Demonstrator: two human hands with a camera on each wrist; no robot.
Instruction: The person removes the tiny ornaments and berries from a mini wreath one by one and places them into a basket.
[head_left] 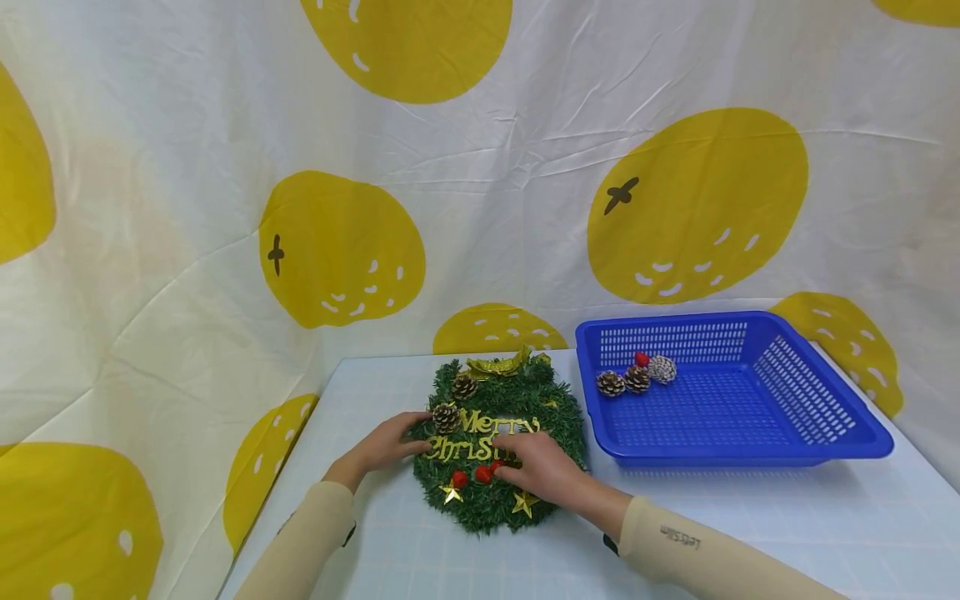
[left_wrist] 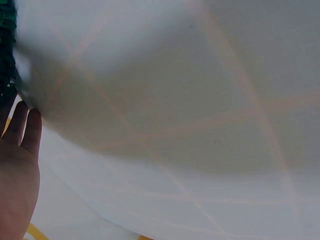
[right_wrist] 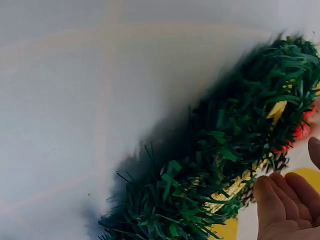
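1. Wreath: one, on the table, left of one blue basket.
2. On it show two pine cones, three red berries, two large gold stars.
3. Left hand, fingers loosely extended, at its left edge.
4. Right hand over it; cannot tell whether gripping.
5. Basket contents: two brown cones, one pale ball, one red bead.

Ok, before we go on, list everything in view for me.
Wreath: 1, green, on the table
Lettering: 1 piece, gold, across the wreath
Ribbon-like ornament: 1, gold, wreath top
Wreath pine cones: 2 visible, brown, upper left
Wreath berries: 3 visible, red, below lettering
Large stars: 2, gold, wreath bottom
Basket: 1, blue, right
Basket pine cones: 2, brown
Ball: 1, whitish, in basket
Basket berry: 1, red
Table: 1, pale blue
Backdrop: white, yellow fruit print, behind
Sleeves: 2, beige
Left hand: 1, wreath's left edge
Right hand: 1, over wreath's right
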